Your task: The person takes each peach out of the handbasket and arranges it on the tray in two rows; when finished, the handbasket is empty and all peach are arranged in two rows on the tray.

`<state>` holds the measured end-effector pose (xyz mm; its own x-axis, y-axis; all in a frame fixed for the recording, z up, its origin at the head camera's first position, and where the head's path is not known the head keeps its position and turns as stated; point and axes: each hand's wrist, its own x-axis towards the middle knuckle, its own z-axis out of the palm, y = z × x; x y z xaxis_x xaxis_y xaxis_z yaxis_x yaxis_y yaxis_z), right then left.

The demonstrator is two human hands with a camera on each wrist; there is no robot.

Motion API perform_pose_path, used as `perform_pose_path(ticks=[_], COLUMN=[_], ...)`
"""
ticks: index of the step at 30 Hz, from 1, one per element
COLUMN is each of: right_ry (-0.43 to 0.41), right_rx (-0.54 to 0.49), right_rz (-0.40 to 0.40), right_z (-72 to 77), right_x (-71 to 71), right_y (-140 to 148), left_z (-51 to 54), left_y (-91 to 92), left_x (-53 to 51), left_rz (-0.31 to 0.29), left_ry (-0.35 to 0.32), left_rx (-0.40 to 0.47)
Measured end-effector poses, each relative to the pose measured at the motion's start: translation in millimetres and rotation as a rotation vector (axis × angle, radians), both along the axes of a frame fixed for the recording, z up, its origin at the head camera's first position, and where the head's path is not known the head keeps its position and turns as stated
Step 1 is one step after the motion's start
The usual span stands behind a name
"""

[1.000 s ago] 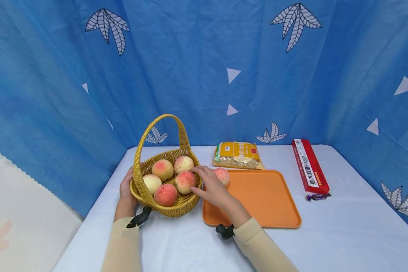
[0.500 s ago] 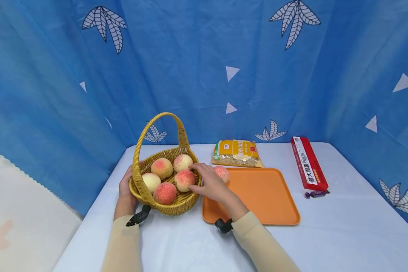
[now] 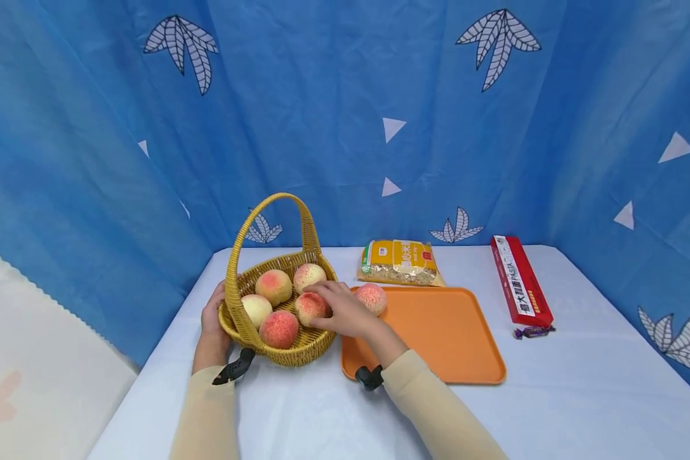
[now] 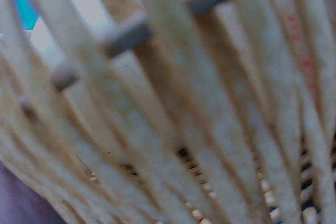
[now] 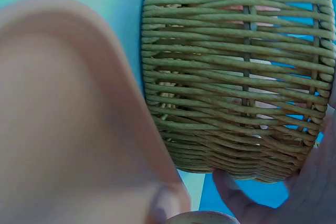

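A yellow wicker basket (image 3: pixel 305 354) with a tall arched handle holds several red-and-cream peaches, seen in the head view. My left hand (image 3: pixel 213 319) grips the basket's left side, its fingers partly hidden behind the handle. Over the right rim reaches my right hand (image 3: pixel 345 310). Its fingers and thumb are around the red-and-cream peach (image 3: pixel 309 308) at the basket's right, still among the others. Blurred weave of the basket (image 4: pixel 173 103) fills the left wrist view. In the right wrist view, my right hand (image 5: pixel 304 192) is beside the basket's woven wall (image 5: pixel 236 87).
An orange tray (image 3: pixel 437 332) lies right of the basket, with another peach (image 3: pixel 371 299) at its upper left corner. Behind it is a yellow grain bag (image 3: pixel 400 262). A red pasta box (image 3: pixel 521 281) and a purple wrapped candy (image 3: pixel 533 332) lie farther right.
My right hand has moved slightly left, farther over the peach at the basket's right, and its fingers have closed in around it. The left hand and basket stay in place.
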<state>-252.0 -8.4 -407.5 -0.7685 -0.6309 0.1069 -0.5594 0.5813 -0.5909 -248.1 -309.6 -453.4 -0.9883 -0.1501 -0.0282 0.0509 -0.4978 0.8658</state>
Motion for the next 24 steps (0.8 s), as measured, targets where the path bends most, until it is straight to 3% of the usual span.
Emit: perform_pose_path(ticks=[24], right_ry=[-0.023], right_rx=[0.254], right_rz=[-0.069], right_z=[11.9], right_x=[-0.7], right_y=[-21], left_z=[-0.8], left_y=[1.0], left_x=[1.6], left_rz=[-0.007], left_ry=[0.041], left_rx=[-0.010])
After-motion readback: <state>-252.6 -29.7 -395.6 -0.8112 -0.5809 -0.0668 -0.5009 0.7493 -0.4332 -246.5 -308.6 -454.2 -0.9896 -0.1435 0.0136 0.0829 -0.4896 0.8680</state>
